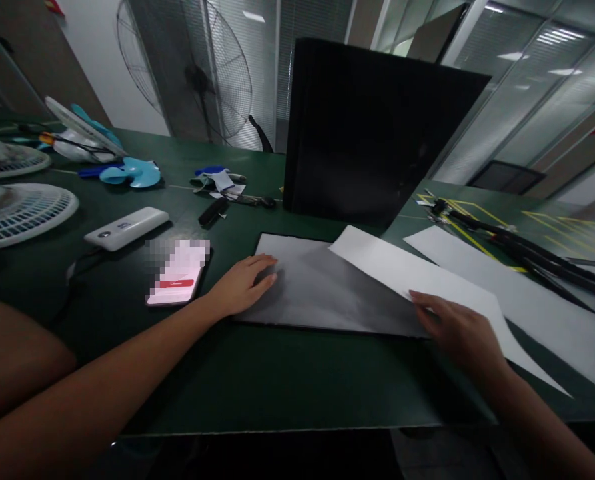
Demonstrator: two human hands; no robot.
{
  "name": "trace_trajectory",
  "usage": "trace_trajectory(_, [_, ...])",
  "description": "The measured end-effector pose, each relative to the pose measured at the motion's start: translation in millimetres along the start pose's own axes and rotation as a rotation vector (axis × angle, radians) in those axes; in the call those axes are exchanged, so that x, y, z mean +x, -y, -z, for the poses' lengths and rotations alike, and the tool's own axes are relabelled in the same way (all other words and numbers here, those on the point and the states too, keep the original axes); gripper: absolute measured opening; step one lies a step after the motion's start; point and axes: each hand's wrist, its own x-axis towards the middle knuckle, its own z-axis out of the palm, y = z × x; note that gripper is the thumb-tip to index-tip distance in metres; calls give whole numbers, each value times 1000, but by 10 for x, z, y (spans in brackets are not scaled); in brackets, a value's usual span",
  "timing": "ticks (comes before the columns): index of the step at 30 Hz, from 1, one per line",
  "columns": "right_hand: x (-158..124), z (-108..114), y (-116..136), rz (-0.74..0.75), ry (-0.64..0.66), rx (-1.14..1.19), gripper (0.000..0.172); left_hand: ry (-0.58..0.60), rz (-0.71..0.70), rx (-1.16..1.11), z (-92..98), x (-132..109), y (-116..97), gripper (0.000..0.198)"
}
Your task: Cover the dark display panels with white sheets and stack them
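Note:
A flat panel with a grey-white face [307, 287] and thin dark edges lies on the green table. My left hand [247, 283] rests at its left edge, fingers apart and holding nothing. A white sheet [427, 270] slants over the panel's right part, its upper left corner raised. My right hand [452, 323] has its fingers closed on the lower edge of this sheet. Farther right, a second white sheet [517, 293] lies on the table, partly covered by the first.
Behind the panel stands a large black box-like object [372, 133]. A lit phone [180, 273], a white power bank [127, 228], fan parts [22, 217] and a light blue fan blade [132, 173] are at left. Black cables [517, 247] lie at right.

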Motion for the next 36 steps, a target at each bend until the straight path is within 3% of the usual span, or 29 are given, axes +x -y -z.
trace_trajectory(7, [176,-69,787,310,36,143,34,-88,106,-134,-29,-16,61,69])
trace_trajectory(15, [210,-71,1080,422,34,194,38,-54,63,-20,-87,2,150,72])
trace_trajectory(31, [295,-72,1158,328,148,349,35,-26,-37,39,-121,17,194,57])
trace_trajectory(34, [339,-105,933,283,134,347,39,-22,-28,45,-112,13,174,58])
trace_trajectory(36, [367,-188,534,168,97,272,40,-21,-21,47,-115,14,169,57])
